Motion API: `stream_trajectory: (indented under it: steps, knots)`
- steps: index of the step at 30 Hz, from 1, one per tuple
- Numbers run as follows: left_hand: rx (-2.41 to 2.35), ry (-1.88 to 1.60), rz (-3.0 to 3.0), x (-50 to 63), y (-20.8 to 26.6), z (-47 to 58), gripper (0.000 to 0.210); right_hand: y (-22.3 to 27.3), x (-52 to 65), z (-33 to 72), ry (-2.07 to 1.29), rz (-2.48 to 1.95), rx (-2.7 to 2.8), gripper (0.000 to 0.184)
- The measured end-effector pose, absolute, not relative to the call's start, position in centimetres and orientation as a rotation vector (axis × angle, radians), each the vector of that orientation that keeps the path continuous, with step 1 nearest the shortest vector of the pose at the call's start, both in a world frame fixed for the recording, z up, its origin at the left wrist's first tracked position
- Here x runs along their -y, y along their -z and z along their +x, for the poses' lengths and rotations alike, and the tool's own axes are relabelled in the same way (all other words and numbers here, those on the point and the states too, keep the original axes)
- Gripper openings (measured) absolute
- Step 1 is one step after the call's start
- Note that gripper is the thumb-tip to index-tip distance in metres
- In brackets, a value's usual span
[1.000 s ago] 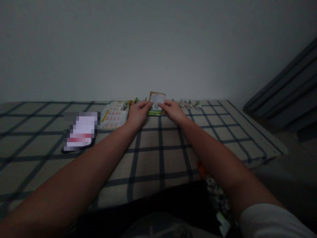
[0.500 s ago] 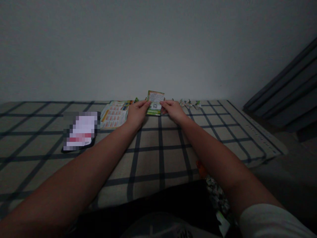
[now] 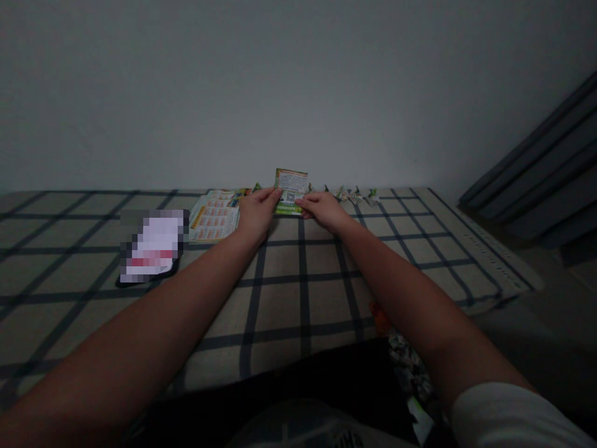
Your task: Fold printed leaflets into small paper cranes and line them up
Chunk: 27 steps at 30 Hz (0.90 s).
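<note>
A small green-and-white printed leaflet (image 3: 291,180) with lines of text and a QR code is held up over the far part of the table. My left hand (image 3: 258,214) pinches its left edge between thumb and fingers. On the lower right side, my right hand (image 3: 325,210) has its fingers closed on the same leaflet, thumb near the code. Just left of my left hand lies a stack of printed sheets (image 3: 215,219) with orange and green patterns. Several small wrapped pieces (image 3: 355,195) lie in a row behind and right of my right hand.
A phone (image 3: 156,244) with a lit, pixelated screen lies at the left on the checked tablecloth (image 3: 280,305). Near my right forearm are an orange item (image 3: 380,317) and a heap of small wrapped pieces (image 3: 410,367). A wall stands behind; a grey curtain (image 3: 545,162) hangs at right.
The leaflet has shifted slightly left and up. My right hand's fingertips have slid left and down over its lower part, while my left hand has barely moved.
</note>
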<state>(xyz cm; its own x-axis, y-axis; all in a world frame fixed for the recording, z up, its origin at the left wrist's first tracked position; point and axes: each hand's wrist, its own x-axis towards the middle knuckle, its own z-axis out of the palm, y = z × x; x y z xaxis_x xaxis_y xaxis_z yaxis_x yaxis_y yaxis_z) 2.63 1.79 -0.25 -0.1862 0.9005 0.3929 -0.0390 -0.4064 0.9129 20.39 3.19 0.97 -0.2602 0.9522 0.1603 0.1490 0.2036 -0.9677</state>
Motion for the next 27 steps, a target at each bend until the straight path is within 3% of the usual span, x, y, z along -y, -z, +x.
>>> stream_trajectory:
  steps: [7,15,19,27]
  knots:
    - [-1.091,-1.71,1.377,-2.1,0.3,2.2,0.039,-1.4,-2.7,20.4,-1.271,-1.07,1.606,0.013]
    - [-1.059,-1.709,1.34,-2.4,0.5,2.2,0.041,-0.9,-3.1,20.4,-1.242,-1.054,1.603,0.017]
    - [-1.012,-1.721,1.294,-3.1,1.0,2.0,0.044,-0.9,-3.0,20.4,-1.325,-1.012,1.583,0.004]
    - [-1.018,-1.71,1.327,-3.2,1.1,1.8,0.046,-1.0,-2.9,20.7,-1.343,-1.024,1.589,0.008]
